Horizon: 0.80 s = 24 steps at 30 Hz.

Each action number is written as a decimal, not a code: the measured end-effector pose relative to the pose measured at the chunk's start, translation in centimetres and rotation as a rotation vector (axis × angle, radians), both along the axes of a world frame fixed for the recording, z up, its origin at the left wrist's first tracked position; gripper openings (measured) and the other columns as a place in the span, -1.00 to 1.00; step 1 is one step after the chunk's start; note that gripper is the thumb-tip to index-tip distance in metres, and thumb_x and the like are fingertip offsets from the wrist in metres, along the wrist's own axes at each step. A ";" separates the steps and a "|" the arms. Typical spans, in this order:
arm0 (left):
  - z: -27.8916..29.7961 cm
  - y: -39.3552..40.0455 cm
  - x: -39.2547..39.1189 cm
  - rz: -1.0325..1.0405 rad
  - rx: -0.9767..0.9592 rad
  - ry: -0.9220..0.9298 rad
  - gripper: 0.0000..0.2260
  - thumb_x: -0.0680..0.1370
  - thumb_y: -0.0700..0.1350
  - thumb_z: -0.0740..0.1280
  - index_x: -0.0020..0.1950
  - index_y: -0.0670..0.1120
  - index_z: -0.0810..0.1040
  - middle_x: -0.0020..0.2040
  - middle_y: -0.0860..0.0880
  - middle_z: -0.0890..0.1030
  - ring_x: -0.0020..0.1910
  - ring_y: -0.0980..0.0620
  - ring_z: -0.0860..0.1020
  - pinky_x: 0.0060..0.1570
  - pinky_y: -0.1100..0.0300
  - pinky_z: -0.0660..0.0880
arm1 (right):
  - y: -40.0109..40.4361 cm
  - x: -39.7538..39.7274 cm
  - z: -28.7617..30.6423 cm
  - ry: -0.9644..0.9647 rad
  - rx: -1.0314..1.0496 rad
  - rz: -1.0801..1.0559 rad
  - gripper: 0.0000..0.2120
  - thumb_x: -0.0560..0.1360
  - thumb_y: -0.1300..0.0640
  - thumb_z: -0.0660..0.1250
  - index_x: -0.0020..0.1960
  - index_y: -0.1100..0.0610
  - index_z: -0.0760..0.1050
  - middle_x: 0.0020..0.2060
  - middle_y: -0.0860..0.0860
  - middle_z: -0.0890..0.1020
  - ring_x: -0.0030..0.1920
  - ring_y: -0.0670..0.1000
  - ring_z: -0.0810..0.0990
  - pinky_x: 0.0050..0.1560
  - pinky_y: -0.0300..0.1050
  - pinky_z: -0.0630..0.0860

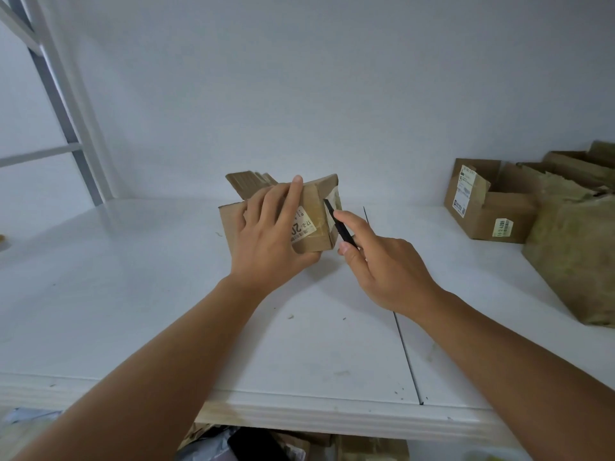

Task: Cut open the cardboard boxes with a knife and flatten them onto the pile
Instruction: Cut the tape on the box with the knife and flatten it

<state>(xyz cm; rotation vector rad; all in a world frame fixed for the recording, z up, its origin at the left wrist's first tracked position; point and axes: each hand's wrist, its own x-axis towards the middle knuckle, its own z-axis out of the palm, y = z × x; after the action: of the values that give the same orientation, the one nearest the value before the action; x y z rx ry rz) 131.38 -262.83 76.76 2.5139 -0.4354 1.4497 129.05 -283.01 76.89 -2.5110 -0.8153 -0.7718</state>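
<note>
1. Both forearms reach forward over the white tabletop (133, 294).
2. Left hand (273, 237) lies palm-down, fingers curled around the small cardboard box (312, 221) mid-tabletop.
3. Right hand (382, 264) pinches the black knife (339, 227), its tip on the box's taped edge.
4. More boxes (492, 207) sit far right.

box (312, 224): brown cardboard, matt, creased; glossy tape strip at the end; printed paper label
knife (341, 227): black, matt, looks like plastic
table (133, 294): white, smooth, faint sheen, a few specks
boxes at right (492, 207): brown cardboard, matt, paper labels; nearest one rough, worn
wall (299, 78): white, matt
</note>
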 end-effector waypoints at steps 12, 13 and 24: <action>-0.2 -0.1 0.8 0.018 0.092 -0.021 -0.06 0.26 0.17 0.43 0.57 -0.15 0.25 0.33 -0.09 0.36 0.35 -0.20 0.37 0.40 -0.20 0.20 | 0.2 -0.1 0.1 -0.136 0.010 -0.021 -0.57 0.62 0.04 0.11 0.49 0.01 0.25 -0.27 -0.04 0.62 -0.41 0.17 0.51 -0.40 -0.01 0.48; -0.2 -0.1 0.8 0.028 0.103 -0.011 -0.05 0.25 0.17 0.42 0.57 -0.16 0.23 0.33 -0.11 0.37 0.34 -0.22 0.37 0.41 -0.21 0.20 | 0.2 -0.2 0.1 -0.158 0.009 -0.028 -0.57 0.62 0.06 0.12 0.48 0.02 0.26 -0.29 -0.04 0.62 -0.43 0.18 0.50 -0.43 -0.02 0.47; -0.1 0.2 1.1 0.043 0.106 -0.141 -0.25 0.31 0.19 0.44 0.42 -0.11 0.38 0.31 -0.08 0.51 0.27 -0.13 0.42 0.31 -0.09 0.25 | 0.5 -0.2 0.3 -0.212 0.035 -0.087 -0.58 0.59 0.17 0.26 0.44 0.14 0.39 -0.42 0.00 0.56 -0.49 0.18 0.47 -0.49 -0.06 0.44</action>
<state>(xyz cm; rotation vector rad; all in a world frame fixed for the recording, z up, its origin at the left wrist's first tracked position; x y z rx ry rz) 132.49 -262.65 76.71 2.5246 -0.4975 1.6694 128.81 -282.52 77.17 -2.4763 -0.7563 -1.0867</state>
